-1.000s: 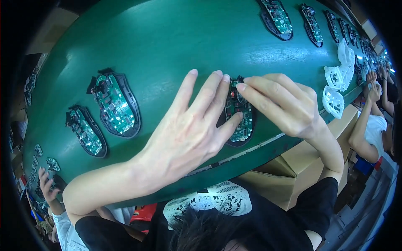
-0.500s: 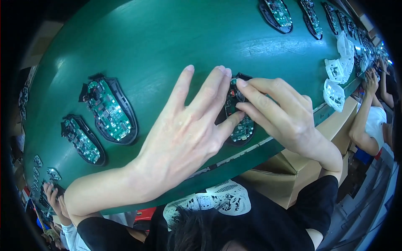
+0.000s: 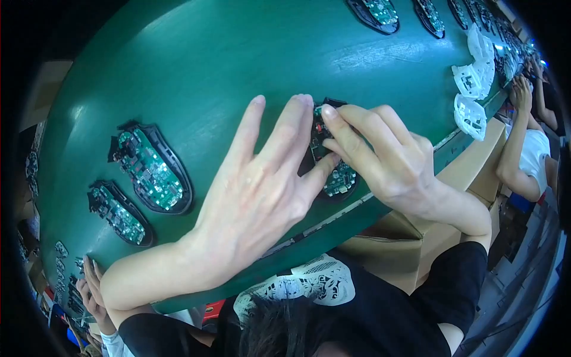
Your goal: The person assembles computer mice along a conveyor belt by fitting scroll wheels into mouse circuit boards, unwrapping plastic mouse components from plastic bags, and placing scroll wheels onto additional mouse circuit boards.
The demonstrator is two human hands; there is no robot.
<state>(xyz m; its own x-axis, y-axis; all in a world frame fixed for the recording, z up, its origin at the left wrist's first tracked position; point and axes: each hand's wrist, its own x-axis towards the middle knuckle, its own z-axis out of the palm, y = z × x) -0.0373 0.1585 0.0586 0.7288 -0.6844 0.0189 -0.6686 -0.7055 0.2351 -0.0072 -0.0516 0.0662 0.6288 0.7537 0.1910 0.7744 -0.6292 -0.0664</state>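
Circuit board (image 3: 339,175) in its black oval tray (image 3: 324,157) sits right at the centre of the frame, close to the near edge of the green belt (image 3: 196,65), and both your hands are on it. Your left hand (image 3: 262,190) lies flat and spread, fingers wide, pressing down on the tray's left side without gripping anything. Your right hand (image 3: 389,157) comes in from the right with the fingers bunched narrow on the top end of the board; can't tell if it's pinching something small, too hidden.

Cardboard boxes (image 3: 410,232), plain brown, sit under the belt's edge at lower right.

Room-wise, the belt is wide open above your hands, bare green all the way up.

More trays: two black ovals with green boards at the left, one (image 3: 151,169) at mid-left and one (image 3: 119,214) below it. Two more (image 3: 375,12) run along the top edge. White plastic pieces (image 3: 473,89) are piled at upper right. Another person's arm (image 3: 517,149) works at the far right, and a hand (image 3: 92,291) shows at lower left.
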